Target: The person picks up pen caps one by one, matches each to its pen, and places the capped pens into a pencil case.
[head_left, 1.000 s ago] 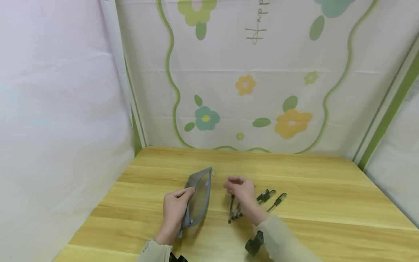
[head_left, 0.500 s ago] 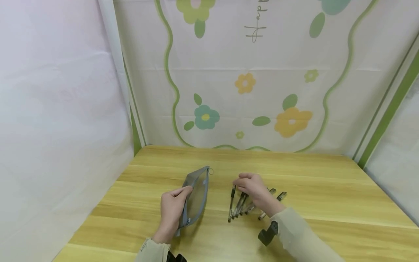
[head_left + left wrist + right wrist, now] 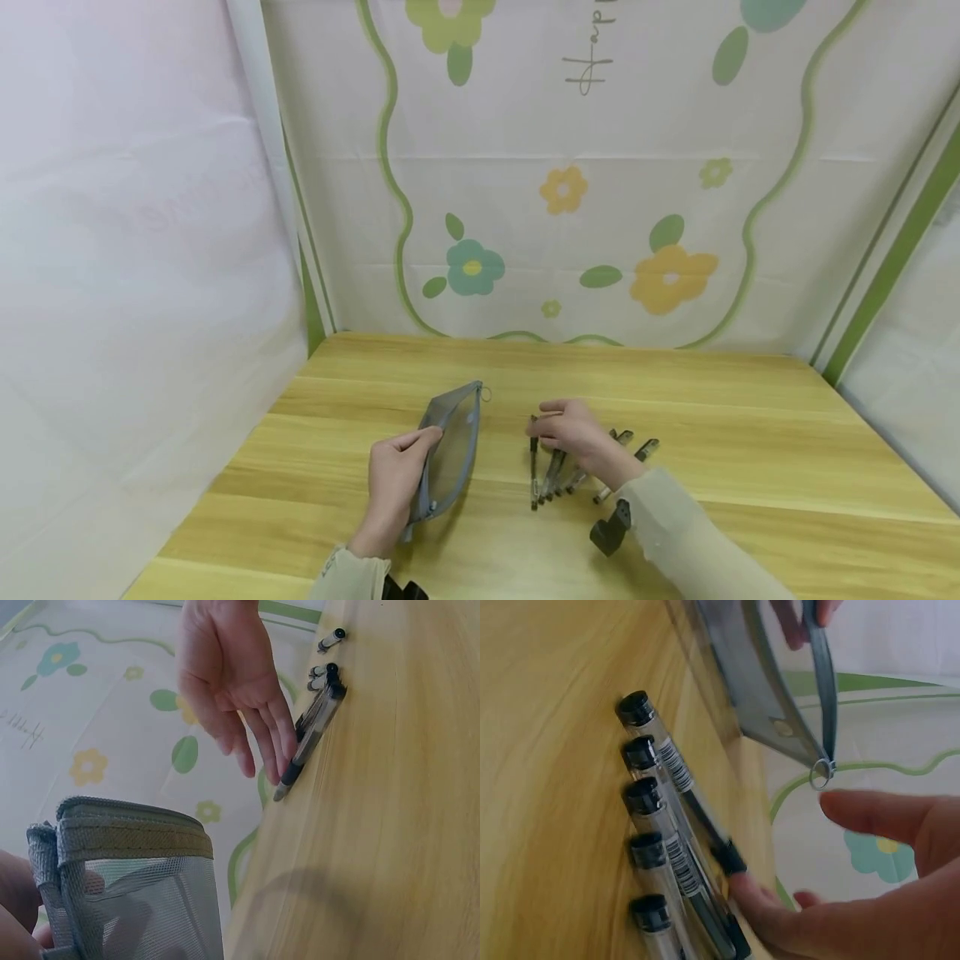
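My left hand (image 3: 395, 479) pinches the near side of a grey mesh zipper pouch (image 3: 457, 450), whose mouth gapes open. In the left wrist view the fabric edge of the pouch (image 3: 139, 838) is close up. To its right, my right hand (image 3: 579, 437) is over several clear-barrelled pens with black ends. Its fingertips touch the black grip end of the leftmost pen (image 3: 534, 462), while the thumb (image 3: 862, 814) stands apart from it in the right wrist view. The other pens (image 3: 679, 859) lie side by side, partly hidden under this hand.
A wood-grain table (image 3: 360, 400) carries everything. One pen (image 3: 647, 450) lies a little apart on the right. White cloth (image 3: 487, 108) printed with flowers hangs behind the table, and plain cloth (image 3: 135, 292) hangs at the left. A small metal ring (image 3: 821, 774) hangs from the pouch's zipper end.
My right hand went right across the pens, then slightly back left to the leftmost pen. That pen has shifted slightly and lies straighter. My left hand keeps its hold on the pouch.
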